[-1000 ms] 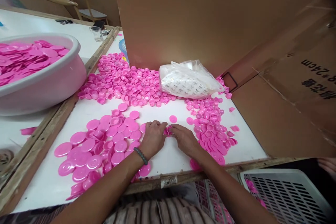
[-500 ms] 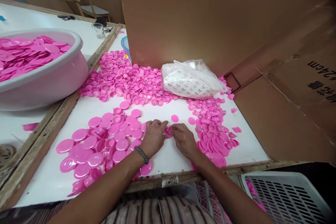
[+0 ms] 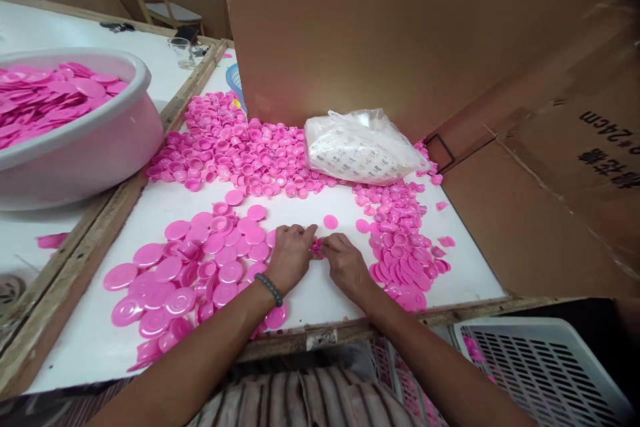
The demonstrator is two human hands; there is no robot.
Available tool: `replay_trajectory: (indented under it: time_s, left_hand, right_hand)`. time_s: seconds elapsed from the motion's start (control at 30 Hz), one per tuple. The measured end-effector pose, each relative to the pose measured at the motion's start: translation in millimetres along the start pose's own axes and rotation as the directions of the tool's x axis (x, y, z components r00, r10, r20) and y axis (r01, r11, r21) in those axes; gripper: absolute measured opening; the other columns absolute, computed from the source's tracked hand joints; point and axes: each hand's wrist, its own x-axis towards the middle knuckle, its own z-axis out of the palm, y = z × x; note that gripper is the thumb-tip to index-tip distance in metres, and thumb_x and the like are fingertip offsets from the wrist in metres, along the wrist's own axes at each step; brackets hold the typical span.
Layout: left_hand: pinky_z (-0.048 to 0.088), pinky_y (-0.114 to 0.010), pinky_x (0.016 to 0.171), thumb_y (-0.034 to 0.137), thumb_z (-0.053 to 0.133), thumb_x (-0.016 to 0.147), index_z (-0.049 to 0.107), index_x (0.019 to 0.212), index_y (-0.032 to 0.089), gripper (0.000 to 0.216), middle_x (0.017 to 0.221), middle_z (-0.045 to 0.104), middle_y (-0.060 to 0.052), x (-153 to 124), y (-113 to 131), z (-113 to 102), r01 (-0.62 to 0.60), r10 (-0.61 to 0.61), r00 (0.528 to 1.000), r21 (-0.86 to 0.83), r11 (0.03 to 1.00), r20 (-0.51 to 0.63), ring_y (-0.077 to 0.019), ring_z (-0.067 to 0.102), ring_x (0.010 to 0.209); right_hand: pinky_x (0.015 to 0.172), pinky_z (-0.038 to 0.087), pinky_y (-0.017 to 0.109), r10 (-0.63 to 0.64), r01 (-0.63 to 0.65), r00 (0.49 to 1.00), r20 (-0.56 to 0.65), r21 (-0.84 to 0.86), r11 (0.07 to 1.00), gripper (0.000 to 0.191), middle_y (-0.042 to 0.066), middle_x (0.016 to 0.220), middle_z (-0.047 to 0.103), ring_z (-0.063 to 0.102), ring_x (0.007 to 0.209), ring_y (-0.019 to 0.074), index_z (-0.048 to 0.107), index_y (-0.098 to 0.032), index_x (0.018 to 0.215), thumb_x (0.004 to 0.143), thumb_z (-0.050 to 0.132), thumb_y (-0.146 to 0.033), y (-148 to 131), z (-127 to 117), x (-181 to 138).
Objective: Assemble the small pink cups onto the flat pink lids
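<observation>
Above the white tabletop, my left hand (image 3: 291, 255) and my right hand (image 3: 346, 267) meet with fingers closed around a small pink plastic piece (image 3: 317, 248). Fingers cover most of it, so its exact shape is hidden. Left of my left hand lie loose pink discs (image 3: 231, 272) mixed with little pink cups (image 3: 207, 269). A heap of pink toy cups (image 3: 265, 153) spreads across the back. To the right of my right hand is another pile of pink pieces (image 3: 400, 260), with discs overlapping at its near end. A single pink disc (image 3: 331, 221) rests just beyond my fingers.
A clear plastic bag of printed white packets (image 3: 363, 147) sits on the back heap. Tall cardboard (image 3: 340, 27) walls the back and right. At left stands a large tub (image 3: 75, 147) of pink discs. A grey plastic basket (image 3: 545, 333) is below the table's right front edge.
Both hands stay together on the small pink piece, with the fingers shifted slightly. The whole view has moved a little, so the scene sits slightly further left and up.
</observation>
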Motion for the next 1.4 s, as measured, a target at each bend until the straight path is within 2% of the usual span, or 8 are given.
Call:
replay_trajectory:
  time_s: [0.4,0.53,0.63,0.77,0.87,1.03,1.2,1.4]
  left_hand:
    - [0.029,-0.038,0.081,0.023,0.06,0.078,0.049,0.11,0.018,0.034,0.084,0.062,-0.005,-2,-1,0,-0.039,0.039,0.999,0.022,0.999,-0.003,-0.0199,0.051,0.091]
    - [0.03,-0.038,0.085,0.025,0.061,0.077,0.05,0.112,0.021,0.037,0.088,0.062,-0.005,-4,-1,-4,-0.05,0.05,0.999,-0.033,0.998,0.016,-0.0209,0.05,0.096]
    - [0.036,-0.034,0.081,0.022,0.061,0.076,0.053,0.111,0.022,0.036,0.094,0.061,-0.005,-4,-2,-7,-0.058,0.062,0.998,-0.104,0.993,0.032,-0.0204,0.05,0.097]
    - [0.041,-0.025,0.066,0.019,0.058,0.076,0.057,0.1,0.021,0.024,0.084,0.063,-0.003,2,-3,-13,0.072,-0.041,0.992,-0.281,0.957,0.117,-0.0159,0.058,0.079]
    - [0.042,-0.022,0.055,0.024,0.061,0.073,0.057,0.085,0.018,0.014,0.068,0.064,0.001,11,-3,-17,0.279,-0.174,0.943,-0.391,0.877,0.284,-0.0134,0.059,0.061]
    - [0.044,-0.02,0.046,0.021,0.064,0.068,0.051,0.08,0.016,0.019,0.055,0.061,0.001,27,-3,-21,0.565,-0.306,0.79,-0.436,0.7,0.532,-0.0125,0.059,0.047]
    - [0.048,-0.021,0.049,0.008,0.064,0.06,0.052,0.076,0.015,0.022,0.052,0.062,0.0,37,-2,-22,0.67,-0.402,0.705,-0.362,0.649,0.585,-0.0157,0.063,0.051]
    - [0.049,-0.022,0.051,0.012,0.069,0.057,0.051,0.066,0.014,0.019,0.05,0.061,-0.001,45,-2,-24,0.73,-0.437,0.631,-0.301,0.614,0.641,-0.0171,0.064,0.054]
  right_hand:
    - [0.078,0.047,0.034,-0.013,0.013,1.0,0.001,-0.006,1.0,0.027,0.009,0.094,0.058,0.047,0.092,0.0208,0.06,-0.013,0.102,0.087,0.038,-0.01,-7,9,-10]
    - [0.077,0.048,0.032,0.089,-0.075,0.993,-0.081,0.165,0.984,0.028,0.008,0.096,0.061,0.051,0.092,0.0183,0.062,-0.018,0.101,0.087,0.04,-0.011,-3,4,-9]
    - [0.071,0.049,0.029,0.289,-0.232,0.953,-0.093,0.391,0.891,0.024,0.005,0.09,0.063,0.057,0.083,0.016,0.067,-0.02,0.09,0.086,0.044,-0.017,2,-1,-4]
    - [0.065,0.05,0.029,0.494,-0.483,0.857,0.144,0.558,0.675,0.023,0.001,0.077,0.065,0.061,0.071,0.0151,0.066,-0.022,0.094,0.086,0.044,-0.025,5,-4,1]
    - [0.071,0.05,0.031,0.497,-0.488,0.857,0.137,0.525,0.698,0.03,0.003,0.089,0.066,0.06,0.078,0.0158,0.057,-0.023,0.113,0.087,0.041,-0.024,6,-9,1]
    - [0.074,0.045,0.031,0.141,-0.162,0.986,0.09,0.307,0.938,0.031,0.007,0.099,0.06,0.052,0.092,0.0181,0.055,-0.022,0.116,0.084,0.05,-0.022,8,-15,0]
    - [0.059,0.039,0.024,0.058,-0.083,0.986,0.158,0.156,0.984,0.016,0.003,0.073,0.056,0.049,0.073,0.0148,0.063,-0.018,0.09,0.086,0.048,-0.022,13,-14,12]
    - [0.051,0.035,0.021,0.063,-0.133,0.96,0.272,0.249,0.959,0.028,0.0,0.066,0.051,0.049,0.06,0.0103,0.06,-0.017,0.067,0.088,0.045,-0.028,21,-17,26]
